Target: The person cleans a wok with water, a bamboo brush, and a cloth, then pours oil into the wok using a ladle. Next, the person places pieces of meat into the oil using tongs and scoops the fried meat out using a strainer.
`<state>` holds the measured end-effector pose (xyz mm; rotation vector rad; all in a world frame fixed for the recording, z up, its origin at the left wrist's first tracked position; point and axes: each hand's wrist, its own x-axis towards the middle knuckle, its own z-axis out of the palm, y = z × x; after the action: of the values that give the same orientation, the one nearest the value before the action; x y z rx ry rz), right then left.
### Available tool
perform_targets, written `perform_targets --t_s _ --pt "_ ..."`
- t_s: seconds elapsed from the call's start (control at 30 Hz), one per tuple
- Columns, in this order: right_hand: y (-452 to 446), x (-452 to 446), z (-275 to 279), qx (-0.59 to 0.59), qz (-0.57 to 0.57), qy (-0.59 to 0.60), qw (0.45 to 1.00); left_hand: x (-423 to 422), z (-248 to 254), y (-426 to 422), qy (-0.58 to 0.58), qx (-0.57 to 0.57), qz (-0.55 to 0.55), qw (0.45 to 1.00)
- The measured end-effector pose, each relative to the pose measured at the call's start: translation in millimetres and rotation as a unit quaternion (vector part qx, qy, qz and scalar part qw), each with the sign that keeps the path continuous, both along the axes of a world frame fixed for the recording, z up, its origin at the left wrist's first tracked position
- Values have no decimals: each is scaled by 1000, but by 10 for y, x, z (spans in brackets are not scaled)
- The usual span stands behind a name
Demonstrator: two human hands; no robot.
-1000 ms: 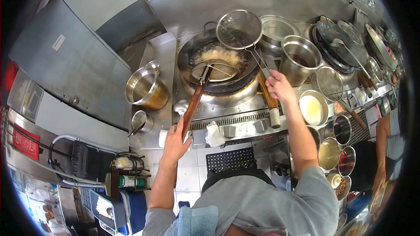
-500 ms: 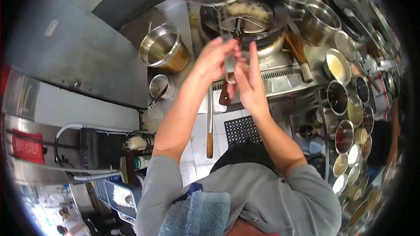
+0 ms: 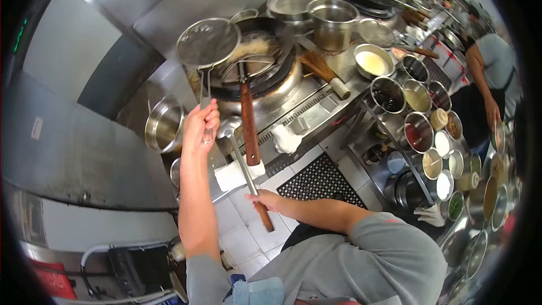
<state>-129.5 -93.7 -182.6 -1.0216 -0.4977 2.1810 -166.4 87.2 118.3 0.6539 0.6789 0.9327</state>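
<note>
My left hand (image 3: 201, 127) is closed round the handle of a round mesh strainer (image 3: 208, 43), raised over the left side of the wok. Lower down, my right hand (image 3: 265, 200) grips a ladle (image 3: 241, 161) near its wooden handle; the ladle's head points up toward the stove edge. The wok (image 3: 287, 51) holds bubbling oil with pale food in it. A wire skimmer (image 3: 249, 116) lies across the wok, its wooden handle sticking out over the front edge between my hands.
A bamboo brush (image 3: 324, 73) and a white cloth (image 3: 287, 139) lie on the stove front. To the left is a metal pot (image 3: 165, 124). Several sauce containers stand at the right, and another person (image 3: 490, 62) is beyond them.
The strainer passed from my right hand to my left. My right hand has moved down and taken hold of the ladle. The view has turned toward the right.
</note>
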Motion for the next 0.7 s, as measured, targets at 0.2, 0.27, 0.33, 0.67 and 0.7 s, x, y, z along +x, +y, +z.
perform_targets --t_s 0.2,0.27,0.33,0.67,0.7 --pt "-155 1113 958 186 -54 -196 961 215 137 86 133 48 45 989" --pt "-345 1651 1299 213 15 -281 936 232 179 225 167 81 48 981" --pt "-529 2132 1339 266 45 -330 904 187 76 468 179 93 32 979" --pt "-1675 3735 1997 242 49 -448 859 -236 -404 1079 304 169 130 928" --pt "-1791 3747 2169 194 17 -417 888 -254 -460 1195 318 170 128 924"
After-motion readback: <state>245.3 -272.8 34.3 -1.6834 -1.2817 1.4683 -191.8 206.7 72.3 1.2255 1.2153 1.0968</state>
